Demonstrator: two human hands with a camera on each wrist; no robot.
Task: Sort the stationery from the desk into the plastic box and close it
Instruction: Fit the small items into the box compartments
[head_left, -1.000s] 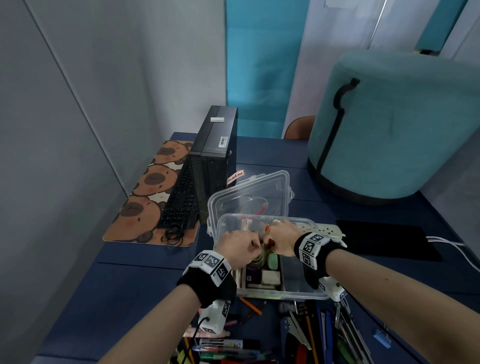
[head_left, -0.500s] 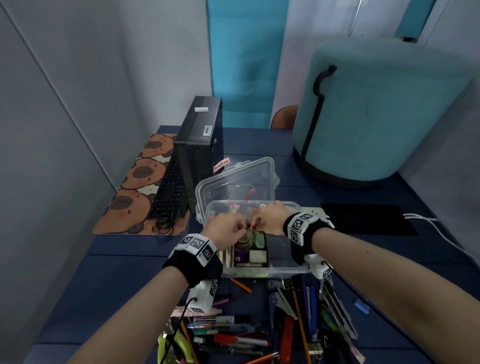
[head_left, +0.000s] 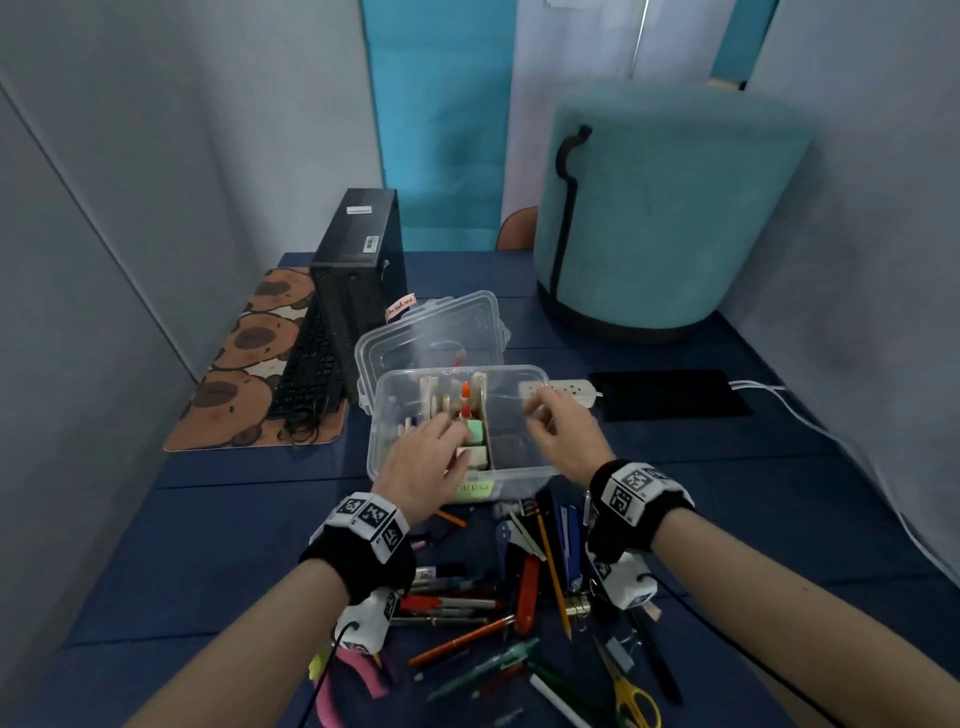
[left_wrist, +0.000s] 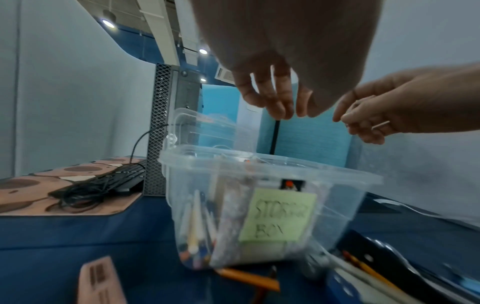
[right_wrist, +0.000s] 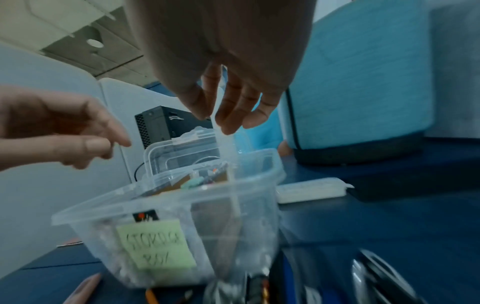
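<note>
A clear plastic box (head_left: 524, 475) stands open on the blue desk, its lid (head_left: 431, 332) tipped up behind it. A green label (left_wrist: 278, 216) is stuck on its front wall. Inside are dividers with erasers, glue and pens on the left; the right compartment looks nearly bare. My left hand (head_left: 447, 441) hovers over the box's near left part with relaxed fingers and holds nothing. Above the right compartment hangs my right hand (head_left: 545, 421), fingers loosely curled, with nothing plainly in it. Loose pens (head_left: 452, 603), a pencil (head_left: 553, 571) and yellow scissors (head_left: 634, 696) lie in front of the box.
A black computer tower (head_left: 358, 270) and keyboard (head_left: 306, 374) sit on a brown mat (head_left: 244, 364) at the left. A teal stool (head_left: 665, 218) stands at the back right. A white power strip (head_left: 566, 387) and black pad (head_left: 670, 395) lie right of the box.
Both hands were close together low in the middle of the box; now they have lifted, drawn back toward me and moved apart.
</note>
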